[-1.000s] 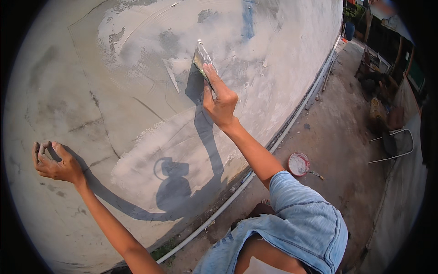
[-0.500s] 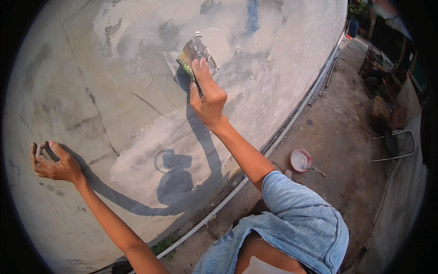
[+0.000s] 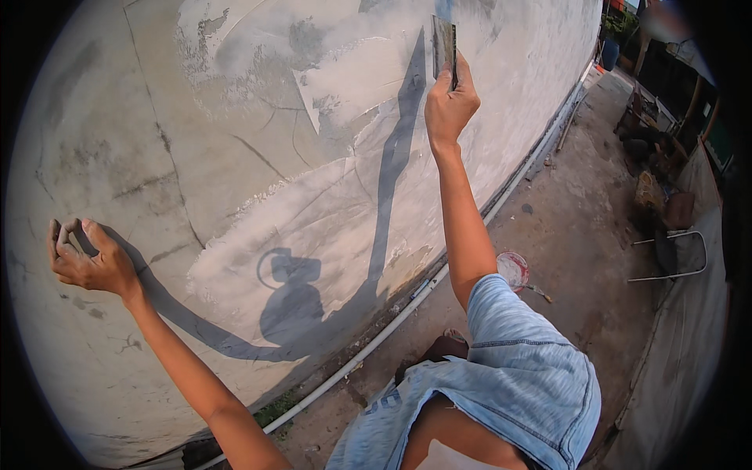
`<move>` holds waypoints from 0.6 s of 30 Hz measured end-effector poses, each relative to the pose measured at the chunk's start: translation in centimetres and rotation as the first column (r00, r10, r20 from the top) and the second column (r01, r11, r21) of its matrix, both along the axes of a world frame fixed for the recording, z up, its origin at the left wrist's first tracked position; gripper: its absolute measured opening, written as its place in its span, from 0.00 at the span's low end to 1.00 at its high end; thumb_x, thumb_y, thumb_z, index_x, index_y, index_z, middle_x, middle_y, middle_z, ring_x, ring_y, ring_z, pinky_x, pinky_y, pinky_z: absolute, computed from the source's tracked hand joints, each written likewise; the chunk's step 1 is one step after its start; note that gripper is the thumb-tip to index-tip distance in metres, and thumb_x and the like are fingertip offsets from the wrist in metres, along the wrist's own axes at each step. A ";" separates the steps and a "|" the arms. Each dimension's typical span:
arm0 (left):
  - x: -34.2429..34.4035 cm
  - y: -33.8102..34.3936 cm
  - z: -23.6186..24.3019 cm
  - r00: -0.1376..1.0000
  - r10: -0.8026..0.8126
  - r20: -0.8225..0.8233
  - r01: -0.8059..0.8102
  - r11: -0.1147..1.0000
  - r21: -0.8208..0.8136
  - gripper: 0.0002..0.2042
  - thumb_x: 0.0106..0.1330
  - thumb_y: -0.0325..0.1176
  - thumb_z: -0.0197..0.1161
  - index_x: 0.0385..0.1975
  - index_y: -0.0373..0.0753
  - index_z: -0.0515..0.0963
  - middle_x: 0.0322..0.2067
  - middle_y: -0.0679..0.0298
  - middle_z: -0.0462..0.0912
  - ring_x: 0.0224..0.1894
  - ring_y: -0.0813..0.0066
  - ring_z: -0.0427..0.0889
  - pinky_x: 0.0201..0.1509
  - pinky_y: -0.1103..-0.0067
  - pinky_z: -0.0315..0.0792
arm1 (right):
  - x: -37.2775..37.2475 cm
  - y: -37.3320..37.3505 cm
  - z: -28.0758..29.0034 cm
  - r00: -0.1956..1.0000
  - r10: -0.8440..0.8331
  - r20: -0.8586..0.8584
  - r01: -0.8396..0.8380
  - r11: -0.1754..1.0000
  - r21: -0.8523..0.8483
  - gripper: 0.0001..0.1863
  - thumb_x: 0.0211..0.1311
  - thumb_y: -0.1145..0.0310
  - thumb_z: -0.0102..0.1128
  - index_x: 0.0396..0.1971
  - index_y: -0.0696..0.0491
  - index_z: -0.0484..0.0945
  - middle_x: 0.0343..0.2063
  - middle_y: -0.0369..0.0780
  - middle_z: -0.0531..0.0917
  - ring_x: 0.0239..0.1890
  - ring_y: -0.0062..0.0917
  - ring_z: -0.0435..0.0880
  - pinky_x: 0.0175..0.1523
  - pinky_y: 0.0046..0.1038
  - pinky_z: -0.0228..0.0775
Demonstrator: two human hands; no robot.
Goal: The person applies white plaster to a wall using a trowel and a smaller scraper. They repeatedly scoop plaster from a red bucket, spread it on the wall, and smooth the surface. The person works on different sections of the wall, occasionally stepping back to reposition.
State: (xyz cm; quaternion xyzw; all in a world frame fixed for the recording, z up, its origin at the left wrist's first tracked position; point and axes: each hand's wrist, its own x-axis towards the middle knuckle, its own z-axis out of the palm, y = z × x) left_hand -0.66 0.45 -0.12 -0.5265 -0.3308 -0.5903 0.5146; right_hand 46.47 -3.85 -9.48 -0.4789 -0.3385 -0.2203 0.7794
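While my left hand is curling loosely, empty, by the wall, my right hand is pinching a flat scraper higher up, near a blue streak; I can't quite tell whether its edge is touching. I'm risking a gouge in the pale filler coat if it tips onto a corner. Farther off, a red-rimmed bucket is standing on the ground.

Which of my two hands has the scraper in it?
Your right hand, the one higher in the picture: it grips the flat scraper. The left hand, lower, is loosely curled with no visible tool.
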 end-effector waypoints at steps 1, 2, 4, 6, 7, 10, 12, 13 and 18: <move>-0.2 0.0 0.0 1.000 0.008 -0.002 -0.008 1.000 0.001 0.09 0.65 0.39 0.62 0.38 0.43 0.80 0.54 0.68 0.76 0.59 0.68 0.69 0.65 0.68 0.57 | -0.7 0.7 0.4 0.999 0.029 -0.039 -0.030 0.999 -0.012 0.15 0.66 0.76 0.54 0.51 0.60 0.80 0.23 0.37 0.82 0.21 0.13 0.69 0.28 0.19 0.65; -0.3 0.0 0.1 1.000 0.015 -0.003 -0.015 1.000 0.002 0.09 0.65 0.39 0.62 0.38 0.43 0.80 0.55 0.68 0.76 0.59 0.68 0.69 0.65 0.68 0.57 | -2.7 0.6 0.1 1.000 0.021 0.000 -0.021 0.993 -0.115 0.17 0.64 0.79 0.53 0.52 0.59 0.80 0.30 0.39 0.87 0.21 0.13 0.73 0.28 0.18 0.67; -0.1 0.0 0.0 1.000 0.010 0.002 -0.010 1.000 0.002 0.08 0.65 0.39 0.62 0.38 0.43 0.80 0.54 0.68 0.76 0.59 0.68 0.69 0.65 0.68 0.57 | -7.1 1.4 -1.4 0.964 0.029 0.264 -0.048 0.997 0.064 0.27 0.54 0.85 0.55 0.56 0.55 0.78 0.48 0.47 0.83 0.40 0.28 0.77 0.43 0.27 0.73; 0.0 0.0 -0.2 1.000 -0.003 0.012 0.003 1.000 -0.006 0.08 0.65 0.39 0.62 0.38 0.43 0.80 0.55 0.68 0.76 0.59 0.68 0.69 0.65 0.69 0.57 | -11.9 1.0 -3.2 0.890 0.064 0.452 -0.089 0.996 0.033 0.36 0.45 0.86 0.60 0.60 0.52 0.75 0.55 0.52 0.79 0.57 0.44 0.79 0.57 0.36 0.77; -0.2 -0.2 -0.3 1.000 -0.003 0.011 0.003 1.000 -0.013 0.08 0.65 0.39 0.62 0.38 0.43 0.80 0.55 0.68 0.76 0.59 0.68 0.69 0.65 0.69 0.57 | -14.6 0.0 -3.7 0.879 0.134 0.457 -0.151 0.989 -0.001 0.36 0.46 0.86 0.60 0.61 0.51 0.75 0.55 0.53 0.79 0.57 0.44 0.80 0.58 0.38 0.77; 0.2 -0.1 -0.3 1.000 0.000 0.022 0.000 1.000 -0.026 0.08 0.65 0.38 0.62 0.38 0.43 0.80 0.55 0.67 0.76 0.60 0.68 0.69 0.66 0.69 0.57 | -15.3 -2.4 -4.9 0.698 0.314 0.644 -0.313 0.942 -0.121 0.31 0.45 0.87 0.59 0.54 0.54 0.80 0.52 0.50 0.81 0.54 0.42 0.82 0.57 0.34 0.77; 0.3 -0.2 -0.2 1.000 0.007 0.013 -0.006 1.000 -0.028 0.08 0.65 0.38 0.62 0.38 0.42 0.80 0.56 0.67 0.76 0.60 0.68 0.69 0.66 0.69 0.56 | -13.0 -3.0 -4.8 0.642 0.321 0.696 -0.350 0.931 -0.106 0.30 0.47 0.86 0.59 0.55 0.52 0.80 0.51 0.48 0.83 0.53 0.40 0.83 0.56 0.33 0.79; 0.3 -0.3 -0.4 1.000 0.006 0.008 -0.005 1.000 -0.027 0.08 0.65 0.37 0.62 0.38 0.42 0.79 0.56 0.67 0.77 0.61 0.68 0.69 0.66 0.68 0.56 | -10.9 -2.8 -4.3 0.671 0.257 0.696 -0.318 0.947 -0.044 0.30 0.48 0.85 0.60 0.56 0.49 0.79 0.51 0.46 0.83 0.52 0.38 0.84 0.54 0.33 0.80; 0.9 -1.2 0.2 1.000 -0.009 0.017 0.009 1.000 -0.012 0.08 0.65 0.36 0.61 0.39 0.42 0.79 0.56 0.66 0.77 0.60 0.68 0.70 0.66 0.68 0.57 | 5.3 2.0 3.6 0.999 -0.037 -0.008 0.037 0.988 0.150 0.15 0.64 0.75 0.53 0.49 0.58 0.80 0.15 0.39 0.79 0.16 0.18 0.69 0.25 0.25 0.61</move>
